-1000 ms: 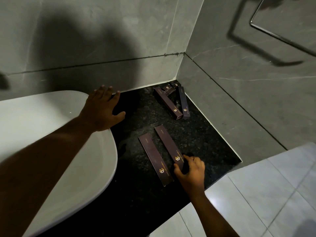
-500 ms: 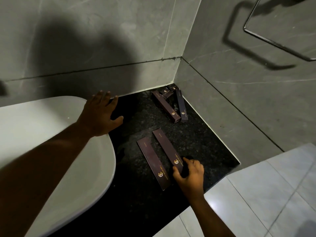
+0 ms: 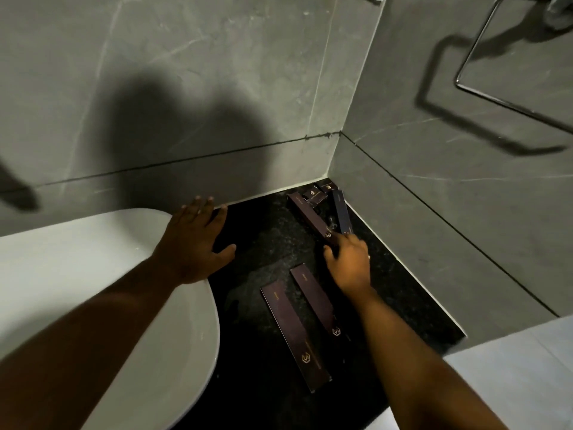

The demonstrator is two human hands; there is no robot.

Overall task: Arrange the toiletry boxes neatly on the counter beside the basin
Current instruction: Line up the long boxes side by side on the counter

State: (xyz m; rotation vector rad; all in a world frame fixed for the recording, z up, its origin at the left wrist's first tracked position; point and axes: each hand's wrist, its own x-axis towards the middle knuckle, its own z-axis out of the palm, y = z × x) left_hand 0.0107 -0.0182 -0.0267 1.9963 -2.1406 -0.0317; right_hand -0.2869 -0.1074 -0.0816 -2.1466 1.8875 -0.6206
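Two long dark toiletry boxes lie side by side on the black counter [image 3: 263, 240]: the left box [image 3: 294, 333] and the right box [image 3: 313, 296]. In the far corner another long box [image 3: 307, 215] lies at an angle, a further box [image 3: 341, 211] runs along the right wall, and small boxes [image 3: 313, 193] sit behind them. My right hand [image 3: 350, 262] is at the near end of the angled box, thumb and fingers closed around it. Fingers spread, my left hand [image 3: 192, 240] rests flat on the rim of the white basin [image 3: 93, 259].
Grey tiled walls close the counter at the back and on the right. A metal towel ring [image 3: 496, 97] hangs on the right wall. The counter's front edge drops to the pale floor tiles [image 3: 511, 367] at lower right.
My right hand left the near end of the right box of the pair and moved forward to the angled box in the corner. The left hand stayed on the basin rim.
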